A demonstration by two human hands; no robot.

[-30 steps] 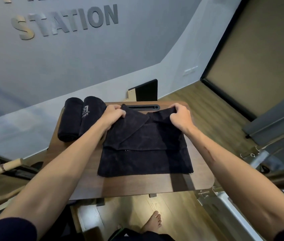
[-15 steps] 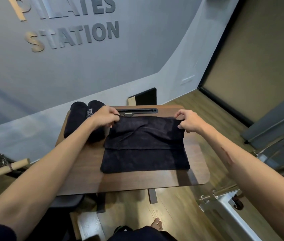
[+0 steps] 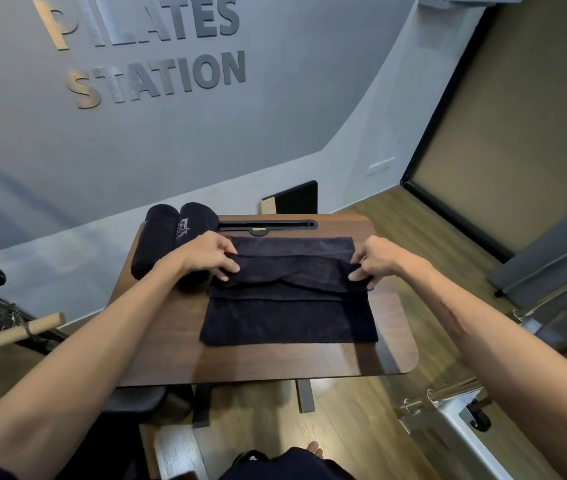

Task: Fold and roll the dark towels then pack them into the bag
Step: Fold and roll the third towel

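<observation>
A dark towel (image 3: 289, 317) lies folded flat on the small wooden table (image 3: 261, 362). My left hand (image 3: 211, 254) pinches the left end of its upper folded layer. My right hand (image 3: 374, 259) pinches the right end of the same layer. That layer is drawn across the towel's far half, slightly puckered in the middle. Two rolled dark towels (image 3: 167, 233) lie side by side at the table's far left corner, right behind my left wrist. No bag is in view.
A black slot (image 3: 268, 225) runs along the table's far edge. A wooden bar (image 3: 15, 332) and metal hardware sit to the left. A metal frame with a wheel (image 3: 455, 414) stands on the wood floor at the right. My bare foot (image 3: 313, 448) shows below.
The two raised corners have been spread apart and pulled toward me into a flat fold across the towel. My hands moved outward to its left and right ends.
</observation>
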